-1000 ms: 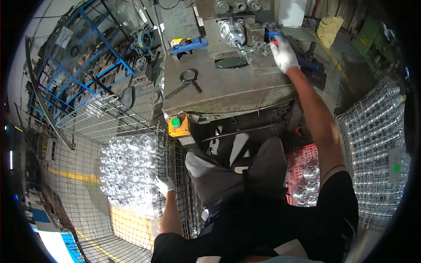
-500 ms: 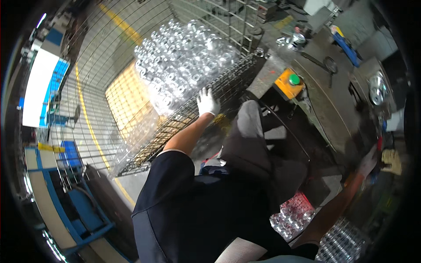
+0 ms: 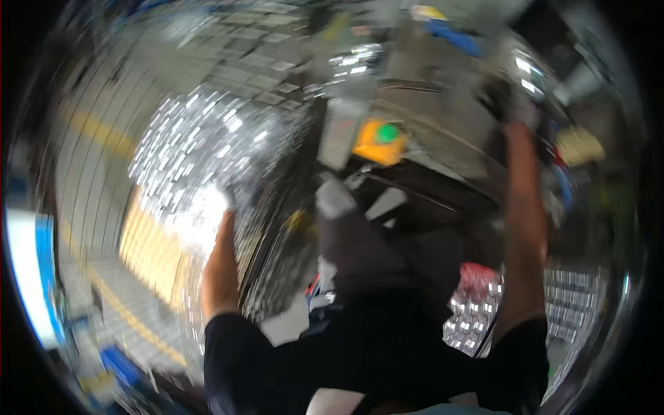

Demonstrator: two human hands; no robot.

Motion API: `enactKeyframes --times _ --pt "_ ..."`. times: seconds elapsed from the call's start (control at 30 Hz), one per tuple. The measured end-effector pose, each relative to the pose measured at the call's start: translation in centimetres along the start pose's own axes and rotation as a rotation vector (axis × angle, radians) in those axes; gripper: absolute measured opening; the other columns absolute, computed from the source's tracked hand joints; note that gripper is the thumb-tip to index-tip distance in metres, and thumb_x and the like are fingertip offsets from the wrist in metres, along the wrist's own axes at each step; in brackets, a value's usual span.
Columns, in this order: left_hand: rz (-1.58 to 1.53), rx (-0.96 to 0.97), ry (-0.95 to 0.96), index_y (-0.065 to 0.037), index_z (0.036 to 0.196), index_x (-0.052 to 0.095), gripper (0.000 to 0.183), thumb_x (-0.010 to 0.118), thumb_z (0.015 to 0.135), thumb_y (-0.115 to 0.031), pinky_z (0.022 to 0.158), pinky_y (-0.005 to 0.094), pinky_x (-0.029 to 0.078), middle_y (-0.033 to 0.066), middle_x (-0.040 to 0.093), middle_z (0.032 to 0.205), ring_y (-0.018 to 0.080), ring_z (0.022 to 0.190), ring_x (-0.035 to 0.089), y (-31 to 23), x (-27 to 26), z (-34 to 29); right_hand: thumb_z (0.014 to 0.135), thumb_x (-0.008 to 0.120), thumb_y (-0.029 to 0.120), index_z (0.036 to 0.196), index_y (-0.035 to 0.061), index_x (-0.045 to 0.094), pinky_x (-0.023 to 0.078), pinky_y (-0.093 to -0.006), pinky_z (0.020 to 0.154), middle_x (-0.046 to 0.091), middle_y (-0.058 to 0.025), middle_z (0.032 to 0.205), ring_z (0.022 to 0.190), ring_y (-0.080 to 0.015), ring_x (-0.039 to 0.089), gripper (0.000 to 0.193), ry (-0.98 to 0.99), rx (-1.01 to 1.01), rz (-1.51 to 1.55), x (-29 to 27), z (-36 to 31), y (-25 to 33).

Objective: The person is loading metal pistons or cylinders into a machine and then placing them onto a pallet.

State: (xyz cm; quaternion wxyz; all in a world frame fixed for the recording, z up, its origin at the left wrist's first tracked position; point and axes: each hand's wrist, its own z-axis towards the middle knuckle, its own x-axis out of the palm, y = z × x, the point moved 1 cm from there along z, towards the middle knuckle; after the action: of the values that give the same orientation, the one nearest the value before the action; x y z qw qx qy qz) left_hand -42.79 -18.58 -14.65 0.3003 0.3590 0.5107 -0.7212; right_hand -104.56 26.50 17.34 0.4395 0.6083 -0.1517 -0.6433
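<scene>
My left hand (image 3: 227, 199), in a white glove, is over the right side of a heap of shiny metal parts (image 3: 200, 145) in the wire cage (image 3: 90, 180). Motion smears its fingers, so a hold on a part cannot be made out. My right arm stretches far forward to the upper right. At its end my right hand (image 3: 520, 112), blurred and partly dark, is beside a bright metal piece (image 3: 529, 77) on the machine. Whether its fingers touch that piece is unclear.
An orange box with a green button (image 3: 380, 142) sits ahead of my knees. Tan cardboard (image 3: 155, 242) lies in the cage beside the heap. A red crate (image 3: 478, 277) with metal parts and stacked parts (image 3: 570, 297) stand at my right. A pale yellow glove (image 3: 579, 145) lies at far right.
My view has swung to the right and blurred. My left hand has gone from the cage's near rim to over the heap. My right hand has moved forward to the bright metal piece.
</scene>
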Motion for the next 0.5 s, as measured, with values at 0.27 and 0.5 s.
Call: enactKeyframes --times 0.27,0.5 --pt "0.220 -0.074 0.143 -0.018 0.131 0.039 0.076 0.071 0.067 -0.044 0.085 0.0460 0.047 0.0182 0.048 0.121 0.0360 0.104 0.054 -13.5 -0.5 10.8 0.062 0.078 0.029 0.122 -0.0053 0.034 0.049 -0.0375 0.059 0.055 -0.0190 0.106 0.082 -0.0225 0.057 0.082 -0.734 0.327 0.451 1.2 0.4 6.0" --pt "0.251 -0.071 0.037 -0.031 0.135 0.028 0.082 0.071 0.067 -0.042 0.076 0.0469 0.050 0.0186 0.053 0.118 0.0358 0.093 0.060 -14.0 4.6 16.1 0.069 0.076 0.021 0.119 0.0002 0.046 0.047 -0.0264 0.071 0.055 -0.0085 0.108 0.088 -0.0145 0.057 0.062 -0.761 0.121 0.507 4.1 -10.1 10.6"
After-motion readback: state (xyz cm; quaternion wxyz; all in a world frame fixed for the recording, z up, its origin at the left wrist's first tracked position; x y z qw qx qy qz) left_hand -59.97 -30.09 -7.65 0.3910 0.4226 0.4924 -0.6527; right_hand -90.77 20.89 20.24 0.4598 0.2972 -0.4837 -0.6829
